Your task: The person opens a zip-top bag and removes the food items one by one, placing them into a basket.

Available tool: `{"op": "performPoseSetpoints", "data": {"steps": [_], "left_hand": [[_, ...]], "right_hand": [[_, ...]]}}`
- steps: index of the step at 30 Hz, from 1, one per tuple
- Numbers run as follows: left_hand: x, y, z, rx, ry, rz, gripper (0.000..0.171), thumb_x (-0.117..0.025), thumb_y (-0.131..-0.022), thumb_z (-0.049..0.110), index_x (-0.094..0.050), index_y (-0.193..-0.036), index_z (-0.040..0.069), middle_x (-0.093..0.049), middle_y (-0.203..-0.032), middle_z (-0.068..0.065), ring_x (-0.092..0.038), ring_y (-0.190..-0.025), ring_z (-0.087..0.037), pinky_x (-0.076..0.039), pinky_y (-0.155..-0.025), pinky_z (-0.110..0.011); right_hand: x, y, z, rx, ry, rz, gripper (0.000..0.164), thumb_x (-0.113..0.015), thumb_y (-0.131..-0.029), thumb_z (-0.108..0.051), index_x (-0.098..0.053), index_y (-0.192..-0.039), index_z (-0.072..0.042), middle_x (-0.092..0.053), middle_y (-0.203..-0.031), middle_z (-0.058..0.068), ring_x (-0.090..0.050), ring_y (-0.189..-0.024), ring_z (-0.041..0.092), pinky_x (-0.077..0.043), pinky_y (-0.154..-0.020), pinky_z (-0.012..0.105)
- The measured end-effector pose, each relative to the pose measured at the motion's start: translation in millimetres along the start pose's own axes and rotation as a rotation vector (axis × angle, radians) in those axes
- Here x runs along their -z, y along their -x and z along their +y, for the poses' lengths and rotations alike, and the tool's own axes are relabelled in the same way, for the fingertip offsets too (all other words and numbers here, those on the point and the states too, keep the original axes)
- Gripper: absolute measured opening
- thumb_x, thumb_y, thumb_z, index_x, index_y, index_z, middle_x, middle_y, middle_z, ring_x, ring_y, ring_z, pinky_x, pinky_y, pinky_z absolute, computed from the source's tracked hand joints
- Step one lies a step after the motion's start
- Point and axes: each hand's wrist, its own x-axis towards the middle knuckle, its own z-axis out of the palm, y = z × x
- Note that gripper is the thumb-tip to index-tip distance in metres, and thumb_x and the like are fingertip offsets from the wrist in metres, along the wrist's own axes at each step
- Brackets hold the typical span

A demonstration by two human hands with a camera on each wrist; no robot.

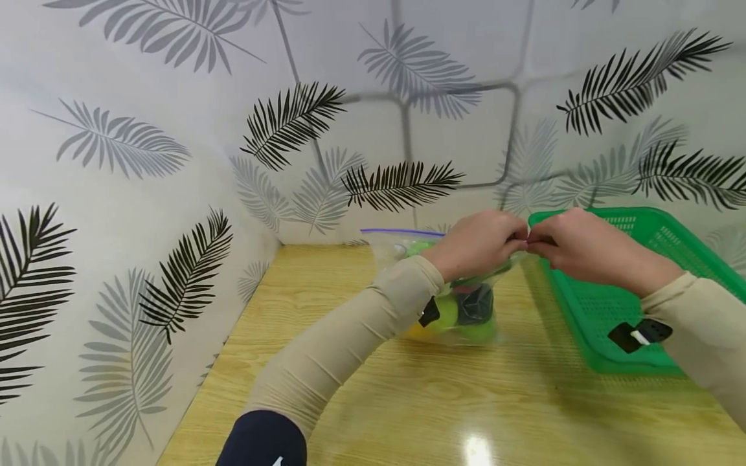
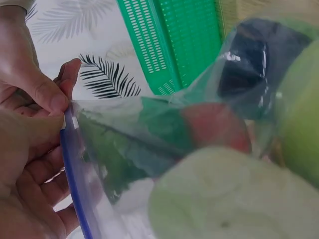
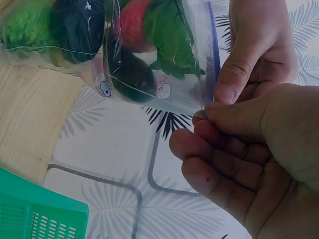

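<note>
A clear zip bag (image 1: pixel 384 249) with a blue-purple seal strip (image 2: pixel 75 184) stands on the table, full of what look like vegetables or fruit. My left hand (image 1: pixel 480 243) pinches the strip near one end. At that same corner, my right hand (image 1: pixel 588 249) holds the bag's edge between thumb and forefinger, its fingertips meeting the left hand's. Through the plastic show green leaves (image 3: pixel 172 37), a red round thing (image 3: pixel 132 25), a dark green oblong thing (image 3: pixel 132 77), a black-wrapped thing (image 1: pixel 474 304) and a pale green round thing (image 2: pixel 219 194).
A green perforated plastic basket (image 1: pixel 574 317) is to the right of the bag, beside my right forearm. The wood-grain table (image 1: pixel 373 401) meets a leaf-patterned wall (image 1: pixel 245 129) behind and at the left.
</note>
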Motion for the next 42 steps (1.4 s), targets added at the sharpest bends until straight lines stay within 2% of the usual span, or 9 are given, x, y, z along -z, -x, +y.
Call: {"op": "performPoseSetpoints", "data": {"steps": [4, 8, 16, 23, 30, 38, 40, 42], "left_hand": [[0.8, 6.2, -3.5, -0.046, -0.083, 0.029, 0.018, -0.051, -0.106, 0.032, -0.064, -0.105, 0.021, -0.066, -0.101, 0.011, -0.057, -0.085, -0.003, -0.046, -0.074, -0.02], [5.2, 15.0, -10.5, -0.064, -0.143, 0.07, 0.017, -0.052, -0.106, 0.032, -0.064, -0.102, 0.02, -0.064, -0.097, 0.01, -0.056, -0.083, -0.005, -0.046, -0.074, -0.022], [10.4, 38.9, -36.9, -0.043, -0.127, 0.13, 0.015, -0.056, -0.104, 0.029, -0.066, -0.099, 0.018, -0.066, -0.095, 0.009, -0.058, -0.086, -0.007, -0.047, -0.079, -0.023], [15.8, 63.8, -65.5, 0.021, -0.155, 0.164, 0.015, -0.058, -0.104, 0.029, -0.068, -0.1, 0.019, -0.068, -0.098, 0.008, -0.061, -0.089, -0.008, -0.05, -0.08, -0.025], [22.8, 92.2, -95.7, 0.059, -0.145, 0.209, 0.014, -0.06, -0.102, 0.025, -0.07, -0.099, 0.016, -0.071, -0.097, 0.003, -0.063, -0.092, -0.015, -0.051, -0.083, -0.031], [29.8, 122.7, -127.1, 0.129, -0.158, 0.256, 0.014, -0.061, -0.102, 0.022, -0.071, -0.102, 0.014, -0.073, -0.099, 0.001, -0.064, -0.093, -0.019, -0.05, -0.085, -0.036], [32.0, 128.9, -132.5, 0.14, -0.16, 0.262, 0.013, -0.061, -0.102, 0.022, -0.071, -0.103, 0.013, -0.073, -0.099, 0.0, -0.064, -0.093, -0.02, -0.05, -0.085, -0.037], [32.3, 134.7, -137.6, 0.153, -0.164, 0.268, 0.012, -0.061, -0.102, 0.022, -0.07, -0.102, 0.014, -0.072, -0.098, 0.001, -0.064, -0.092, -0.019, -0.05, -0.084, -0.037]], "right_hand": [[0.1, 0.8, -0.8, 0.022, 0.008, 0.03, 0.011, -0.067, -0.096, -0.011, -0.077, -0.1, -0.012, -0.068, -0.076, -0.006, -0.048, -0.055, 0.006, -0.044, -0.063, 0.034], [1.7, 0.6, -1.9, 0.023, 0.022, 0.048, 0.008, -0.07, -0.094, -0.012, -0.077, -0.095, -0.016, -0.067, -0.077, -0.007, -0.048, -0.055, 0.005, -0.043, -0.06, 0.032], [1.6, 0.5, -1.9, -0.002, 0.01, 0.025, 0.009, -0.07, -0.095, -0.013, -0.077, -0.093, -0.018, -0.07, -0.082, -0.006, -0.052, -0.058, 0.005, -0.044, -0.059, 0.032], [0.5, 1.4, 1.2, 0.0, 0.019, 0.022, 0.009, -0.07, -0.095, -0.013, -0.077, -0.093, -0.018, -0.071, -0.082, -0.006, -0.054, -0.06, 0.003, -0.046, -0.059, 0.032], [1.5, 3.3, 3.5, -0.006, 0.021, 0.019, 0.009, -0.07, -0.095, -0.013, -0.077, -0.094, -0.019, -0.071, -0.082, -0.006, -0.054, -0.06, 0.004, -0.046, -0.06, 0.033], [3.3, 3.4, 5.8, 0.0, 0.017, 0.011, 0.01, -0.069, -0.095, -0.014, -0.076, -0.094, -0.021, -0.07, -0.082, -0.008, -0.053, -0.06, 0.004, -0.052, -0.078, 0.048], [3.8, 3.3, 6.1, 0.004, 0.017, 0.013, 0.01, -0.069, -0.096, -0.014, -0.076, -0.094, -0.021, -0.07, -0.082, -0.008, -0.053, -0.06, 0.003, -0.052, -0.074, 0.044], [4.5, 4.0, 7.1, 0.002, 0.017, 0.006, 0.011, -0.069, -0.096, -0.014, -0.076, -0.094, -0.021, -0.069, -0.081, -0.009, -0.051, -0.059, 0.004, -0.051, -0.076, 0.045]]}}
